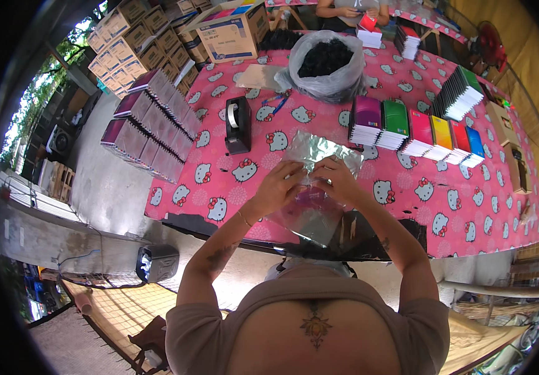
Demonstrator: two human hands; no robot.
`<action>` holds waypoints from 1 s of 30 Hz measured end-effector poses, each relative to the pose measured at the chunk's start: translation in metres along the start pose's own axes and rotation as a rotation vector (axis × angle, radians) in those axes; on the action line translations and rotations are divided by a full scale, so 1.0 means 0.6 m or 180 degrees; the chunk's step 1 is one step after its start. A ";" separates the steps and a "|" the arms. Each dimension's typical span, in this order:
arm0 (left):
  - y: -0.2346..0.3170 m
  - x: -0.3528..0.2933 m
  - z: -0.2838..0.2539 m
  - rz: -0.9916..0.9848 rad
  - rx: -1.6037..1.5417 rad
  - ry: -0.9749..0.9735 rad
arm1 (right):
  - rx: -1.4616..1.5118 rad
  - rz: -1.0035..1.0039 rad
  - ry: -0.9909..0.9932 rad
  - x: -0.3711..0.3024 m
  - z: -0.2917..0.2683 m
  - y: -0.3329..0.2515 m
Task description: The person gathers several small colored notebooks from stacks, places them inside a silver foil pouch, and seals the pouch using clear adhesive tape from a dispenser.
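Observation:
In front of me on the table lies a shiny clear plastic wrapper (310, 230), its crinkled far end catching the light. Something purple, probably a notebook, shows through it between my wrists; its outline is blurred by glare. My left hand (280, 182) has its fingers curled and pinches the plastic from the left. From the other side my right hand (337, 179) also pinches it with bent fingers, close to the left one. A black tape dispenser (238, 128) stands beyond my left hand. Past my right hand sits a row of small notebook stacks, with a purple stack (367, 115) nearest.
Stacks of wrapped spiral notebooks (151, 128) stand at the table's left edge. A plastic bag of black material (326, 62) is at the far middle, with pens (280, 103) before it. Cartons (229, 34) are piled far left. Another person's hands (360, 12) are across the table.

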State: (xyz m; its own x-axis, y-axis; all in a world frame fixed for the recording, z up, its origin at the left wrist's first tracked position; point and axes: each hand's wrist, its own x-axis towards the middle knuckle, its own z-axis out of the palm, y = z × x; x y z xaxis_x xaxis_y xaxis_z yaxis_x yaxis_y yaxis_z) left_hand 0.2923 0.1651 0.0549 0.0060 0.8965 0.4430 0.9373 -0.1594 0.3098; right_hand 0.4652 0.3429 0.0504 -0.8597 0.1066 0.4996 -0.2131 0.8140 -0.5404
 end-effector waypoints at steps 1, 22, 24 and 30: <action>0.005 0.005 -0.004 -0.0155 -0.0313 0.0003 | 0.0072 0.0137 0.0038 0.001 0.001 -0.005; 0.002 0.039 -0.017 -0.0418 -0.1156 0.0114 | -0.0306 0.0353 -0.0005 0.017 0.001 -0.022; -0.013 0.038 -0.014 -0.0427 -0.0920 0.0010 | -0.0305 0.0456 -0.0071 0.025 0.006 -0.017; 0.026 0.069 0.000 -0.1242 -0.0238 -0.0352 | -0.0623 0.1196 -0.0229 0.037 0.014 -0.035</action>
State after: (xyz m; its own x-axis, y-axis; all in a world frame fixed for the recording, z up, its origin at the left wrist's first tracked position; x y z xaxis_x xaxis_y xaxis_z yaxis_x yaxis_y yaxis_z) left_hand 0.3075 0.2000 0.0781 -0.3036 0.9340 0.1882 0.8488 0.1754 0.4988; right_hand 0.4467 0.3233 0.0672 -0.8924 0.3820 0.2403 0.2073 0.8199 -0.5336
